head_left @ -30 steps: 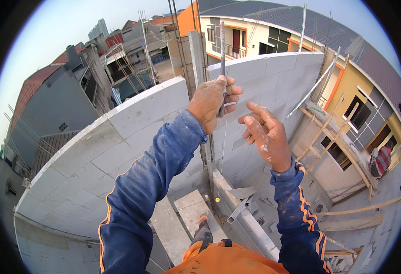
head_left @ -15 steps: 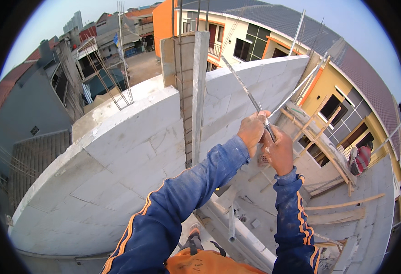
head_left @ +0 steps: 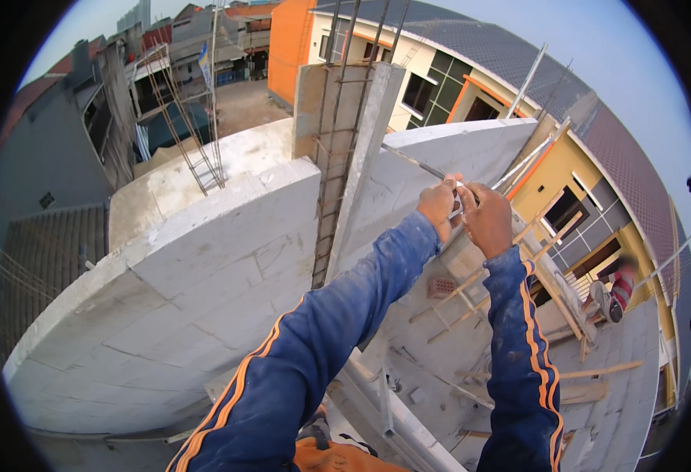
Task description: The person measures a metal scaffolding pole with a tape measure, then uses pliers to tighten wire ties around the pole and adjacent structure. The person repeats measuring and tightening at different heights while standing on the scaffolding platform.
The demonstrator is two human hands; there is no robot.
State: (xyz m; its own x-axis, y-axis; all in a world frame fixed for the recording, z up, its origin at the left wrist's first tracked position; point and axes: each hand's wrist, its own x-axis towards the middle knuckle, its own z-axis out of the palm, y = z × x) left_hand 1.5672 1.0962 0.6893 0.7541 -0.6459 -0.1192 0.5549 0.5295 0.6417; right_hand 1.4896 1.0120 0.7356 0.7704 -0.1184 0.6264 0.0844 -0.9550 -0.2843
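Observation:
Both my hands are raised in front of me at a thin, stained metal rod (head_left: 414, 161). My left hand (head_left: 438, 208) is closed around its near part, thumb upward. Just beside it, my right hand (head_left: 488, 220) has its fingers bent in at the rod's near end; a small pale piece shows between the hands, too small to make out. The rod's far end points up and left toward a column of upright steel bars (head_left: 336, 126) flanked by form boards (head_left: 365, 157). A pale block wall (head_left: 227, 259) runs left of the column and continues behind my hands.
Metal channels (head_left: 385, 401) lie low in front of me. A reddish perforated block (head_left: 440, 287) and timber pieces (head_left: 597, 370) lie on the floor below right. Another person (head_left: 619, 293) is at the far right, near wooden scaffolding (head_left: 562, 303). Thin rebar (head_left: 180, 118) rises beyond the wall.
The rod has swung from steeply upright to a flatter slant toward the column. My right hand has risen to the left hand's level. The view has shifted, and the other person has changed posture.

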